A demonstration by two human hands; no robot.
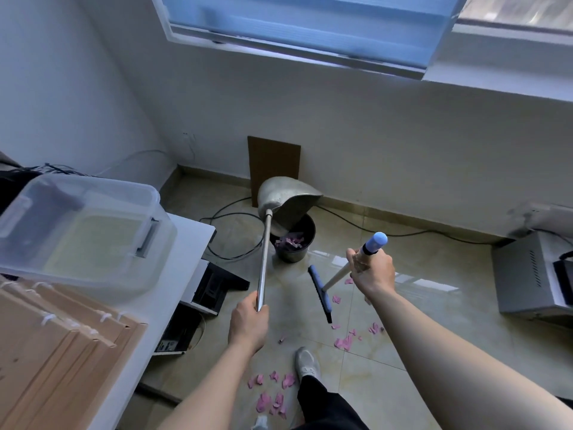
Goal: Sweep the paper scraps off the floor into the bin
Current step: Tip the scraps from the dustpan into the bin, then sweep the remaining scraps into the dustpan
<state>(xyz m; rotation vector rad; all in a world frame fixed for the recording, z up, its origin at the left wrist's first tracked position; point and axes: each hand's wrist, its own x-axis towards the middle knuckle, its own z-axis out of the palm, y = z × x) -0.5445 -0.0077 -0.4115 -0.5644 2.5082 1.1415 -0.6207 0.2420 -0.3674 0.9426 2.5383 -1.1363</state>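
The left hand [248,321] has its fingers [263,311] curled tight around the near end of the dustpan's metal handle [264,259]. Up and away from those fingers, the handle runs to the metal dustpan [286,200], which is tipped mouth-down over the black bin [294,243]. Pink scraps lie inside the bin [290,242], just below the pan's lip.

The right hand [372,270] has its fingers [353,260] wrapped closed around the broom handle [338,276] just under its blue cap [376,240]. Below and left of those fingers the handle slants down to the blue broom head [320,292]; whether it touches the floor [434,305] I cannot tell.

More pink paper scraps [344,342] lie on the floor below the right fingers, and another cluster [273,395] lies beside the grey shoe [307,363], nearer the person than the left fingers.
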